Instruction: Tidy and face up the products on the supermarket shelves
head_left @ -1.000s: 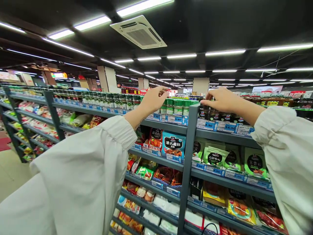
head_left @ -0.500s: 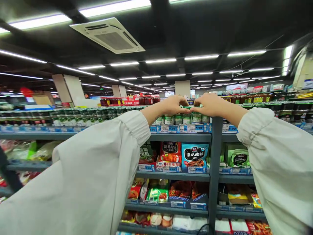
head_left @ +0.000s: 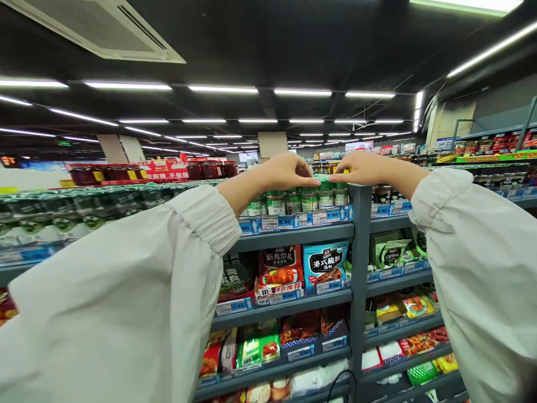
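Small glass jars with green lids (head_left: 309,198) stand in a row on the top shelf. My left hand (head_left: 287,170) arches over them from the left, its thumb tip at the lid of one jar (head_left: 326,193). From the right, my right hand (head_left: 363,169) reaches to the same lid, thumb pointing left. Both hands are curled with their fingertips on the far side, partly hidden by the lids and hands. The jar stays upright among its neighbours.
Price tags (head_left: 300,219) line the shelf edge (head_left: 302,238). Below hang or stand seasoning packets, including a blue one (head_left: 326,266) and a red one (head_left: 280,267). A grey upright post (head_left: 361,268) divides the shelves. More dark-lidded jars (head_left: 381,193) stand right of it.
The view has turned right and moved closer to the shelf. My hands remain over the green-lidded jars, with the thumb tips slightly farther apart than before.
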`<action>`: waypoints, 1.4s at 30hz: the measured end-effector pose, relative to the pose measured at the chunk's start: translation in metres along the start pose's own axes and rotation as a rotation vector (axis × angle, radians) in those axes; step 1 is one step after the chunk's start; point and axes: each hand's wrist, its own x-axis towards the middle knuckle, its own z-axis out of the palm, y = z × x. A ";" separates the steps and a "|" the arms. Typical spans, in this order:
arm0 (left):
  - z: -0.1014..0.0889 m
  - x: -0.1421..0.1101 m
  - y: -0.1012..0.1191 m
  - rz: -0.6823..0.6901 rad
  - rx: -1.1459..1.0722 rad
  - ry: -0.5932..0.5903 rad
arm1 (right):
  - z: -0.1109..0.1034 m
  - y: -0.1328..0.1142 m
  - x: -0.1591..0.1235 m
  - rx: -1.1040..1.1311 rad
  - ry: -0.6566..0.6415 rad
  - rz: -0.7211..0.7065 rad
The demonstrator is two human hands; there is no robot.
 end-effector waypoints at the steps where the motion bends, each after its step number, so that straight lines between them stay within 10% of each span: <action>1: -0.002 -0.001 -0.001 0.026 -0.041 -0.019 | -0.001 0.004 0.000 -0.003 -0.026 -0.009; 10: 0.001 0.000 0.001 -0.077 -0.016 0.122 | 0.002 0.014 0.012 0.012 -0.028 0.031; 17: -0.015 0.001 0.004 -0.005 -0.014 -0.039 | -0.004 0.030 0.019 0.136 -0.160 -0.069; 42: -0.010 0.003 -0.009 -0.094 -0.011 0.006 | -0.002 0.029 0.023 0.051 -0.080 -0.068</action>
